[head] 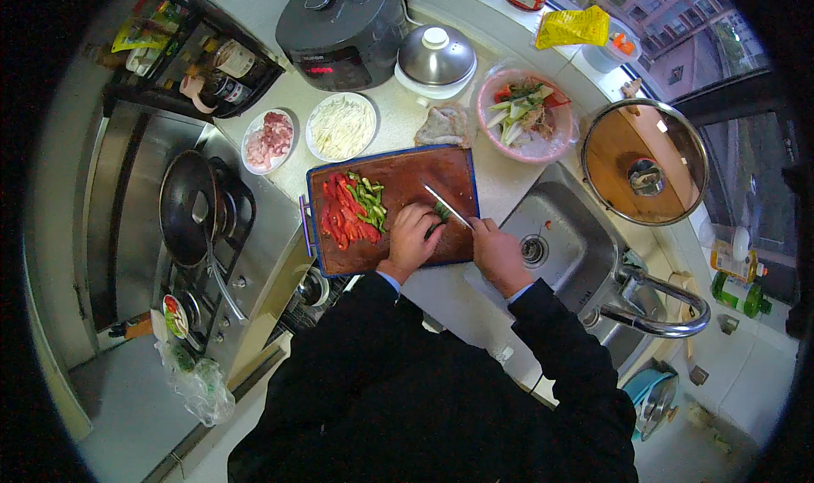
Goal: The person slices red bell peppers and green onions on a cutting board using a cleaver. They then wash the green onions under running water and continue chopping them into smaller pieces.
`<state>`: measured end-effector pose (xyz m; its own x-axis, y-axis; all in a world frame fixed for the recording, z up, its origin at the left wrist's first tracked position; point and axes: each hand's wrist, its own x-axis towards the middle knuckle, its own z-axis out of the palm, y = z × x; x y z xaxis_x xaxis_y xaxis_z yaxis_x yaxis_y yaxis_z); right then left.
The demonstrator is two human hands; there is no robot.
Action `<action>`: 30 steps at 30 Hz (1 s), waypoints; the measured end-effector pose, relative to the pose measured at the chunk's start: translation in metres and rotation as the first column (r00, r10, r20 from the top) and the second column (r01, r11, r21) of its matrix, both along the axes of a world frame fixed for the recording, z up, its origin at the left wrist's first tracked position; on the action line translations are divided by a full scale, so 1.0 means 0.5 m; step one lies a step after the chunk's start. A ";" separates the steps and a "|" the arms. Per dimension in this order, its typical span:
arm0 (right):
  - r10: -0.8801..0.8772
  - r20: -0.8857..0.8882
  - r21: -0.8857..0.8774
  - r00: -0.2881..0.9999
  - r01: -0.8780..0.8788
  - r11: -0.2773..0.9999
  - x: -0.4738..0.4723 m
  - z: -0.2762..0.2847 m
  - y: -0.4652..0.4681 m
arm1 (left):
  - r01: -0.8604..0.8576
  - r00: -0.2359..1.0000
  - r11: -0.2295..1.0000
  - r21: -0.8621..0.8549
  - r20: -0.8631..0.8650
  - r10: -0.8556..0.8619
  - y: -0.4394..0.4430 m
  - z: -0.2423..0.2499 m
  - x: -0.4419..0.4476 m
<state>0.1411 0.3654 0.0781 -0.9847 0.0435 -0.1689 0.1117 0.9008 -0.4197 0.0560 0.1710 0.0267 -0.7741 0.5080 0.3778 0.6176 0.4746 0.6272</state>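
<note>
A brown cutting board [407, 171] with a blue rim lies before me on the counter. My right hand [502, 254] grips a kitchen knife [447, 204], its blade seen nearly edge-on above the board's right half. Just left of the blade, the fingers of my left hand [413, 233] are curled over a dark green vegetable [441, 211], mostly hidden beneath them. Sliced red pepper [343, 214] is heaped on the board's left part, with sliced green pepper [370, 200] alongside it.
Behind the board stand a plate of raw meat [269, 141], a plate of pale shreds [342, 127], a crumpled cloth [443, 125] and a pink bowl of vegetable scraps [526, 117]. A steel sink [566, 222] adjoins on the right. Leftward, a wok [184, 222] sits on the gas stove.
</note>
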 end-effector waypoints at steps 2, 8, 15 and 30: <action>0.047 0.027 0.025 0.999 -0.048 0.999 -0.001 0.003 -0.010 | 0.036 0.999 0.997 -0.071 0.037 -0.033 0.004 -0.016 -0.016; 0.102 0.086 0.054 0.991 -0.107 0.993 -0.005 -0.004 -0.028 | 0.048 0.999 0.998 -0.051 0.019 -0.047 0.005 -0.038 -0.033; 0.130 0.138 0.080 0.982 -0.142 0.987 -0.018 -0.025 -0.027 | 0.080 0.996 0.996 -0.048 0.033 -0.078 0.003 -0.049 -0.043; 0.074 0.104 0.030 0.992 -0.078 0.996 -0.017 -0.027 -0.021 | 0.063 0.997 0.998 -0.021 0.037 -0.062 -0.011 -0.046 -0.014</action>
